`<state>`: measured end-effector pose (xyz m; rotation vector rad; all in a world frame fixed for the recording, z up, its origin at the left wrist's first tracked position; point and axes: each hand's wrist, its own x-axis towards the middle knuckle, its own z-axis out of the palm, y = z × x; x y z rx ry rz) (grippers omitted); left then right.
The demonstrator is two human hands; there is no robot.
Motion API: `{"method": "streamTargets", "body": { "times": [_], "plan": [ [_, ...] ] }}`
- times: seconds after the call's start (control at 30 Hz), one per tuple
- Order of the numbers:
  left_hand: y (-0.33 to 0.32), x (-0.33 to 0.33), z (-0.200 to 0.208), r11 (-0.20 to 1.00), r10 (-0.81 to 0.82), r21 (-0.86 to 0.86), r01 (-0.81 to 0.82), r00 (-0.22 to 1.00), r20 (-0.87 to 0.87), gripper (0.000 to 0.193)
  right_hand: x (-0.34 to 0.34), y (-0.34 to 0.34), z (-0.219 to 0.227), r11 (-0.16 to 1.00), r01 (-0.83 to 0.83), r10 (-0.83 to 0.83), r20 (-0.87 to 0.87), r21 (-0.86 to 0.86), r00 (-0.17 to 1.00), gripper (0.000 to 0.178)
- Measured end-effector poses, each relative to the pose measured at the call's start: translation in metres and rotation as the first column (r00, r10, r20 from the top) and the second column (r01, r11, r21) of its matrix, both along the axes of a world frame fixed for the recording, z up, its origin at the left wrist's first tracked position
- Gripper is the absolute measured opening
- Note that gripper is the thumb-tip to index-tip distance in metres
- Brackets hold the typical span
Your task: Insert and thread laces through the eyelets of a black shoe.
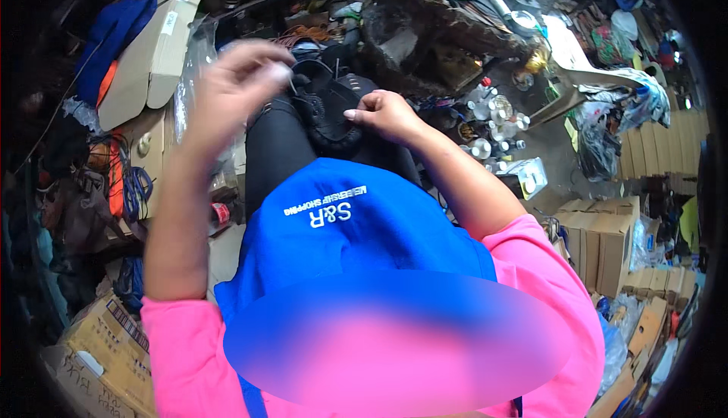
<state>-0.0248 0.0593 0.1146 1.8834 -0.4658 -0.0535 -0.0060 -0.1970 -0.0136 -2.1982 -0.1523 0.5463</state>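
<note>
A black shoe lies across my lap between my black-trousered legs, with light stitches or thread showing along its upper. My right hand is closed at the shoe's right side, thumb and fingers pinching its edge. Raised just left of the shoe, my left hand is blurred by motion. Its fingers are curled and the thumb and forefinger meet; what lies between them, if anything, is too smeared to name. A blue apron covers my front below the shoe.
Clear bottles stand in a group to the right. Cardboard boxes are stacked at the right, and another box sits at the lower left. Coiled blue cord hangs at the left. A rough, worn block lies beyond the shoe.
</note>
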Motion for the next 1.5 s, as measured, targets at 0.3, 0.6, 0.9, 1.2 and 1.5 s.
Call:
{"method": "streamTargets", "body": {
  "times": [0.3,0.6,0.9,1.2,1.5],
  "plan": [
    [-0.008,0.026,-0.13,0.673,-0.101,0.736,-0.07,0.978,0.185,0.033,-0.02,-0.023,-0.001,0.95,-0.024,-0.019,0.136,0.31,0.99,0.026],
    [-0.017,0.027,-0.13,0.724,-0.015,0.615,-0.313,0.883,0.468,0.043,-0.021,-0.014,-0.013,0.961,0.065,-0.088,0.074,0.269,0.993,0.03],
    [-0.031,-0.004,-0.127,0.743,-0.216,0.665,-0.074,0.914,0.343,0.02,-0.017,-0.001,-0.009,0.984,0.132,-0.136,0.03,0.12,0.99,0.035],
    [0.017,-0.023,-0.017,0.981,-0.098,-0.194,-0.008,0.839,-0.535,0.026,-0.009,0.0,-0.007,0.998,0.063,-0.063,0.199,0.006,0.978,0.035],
    [0.142,-0.079,0.124,0.803,-0.395,-0.401,0.441,0.898,0.196,0.017,0.008,0.007,0.002,0.982,-0.185,0.182,0.079,0.038,0.98,0.035]
  ]
}}
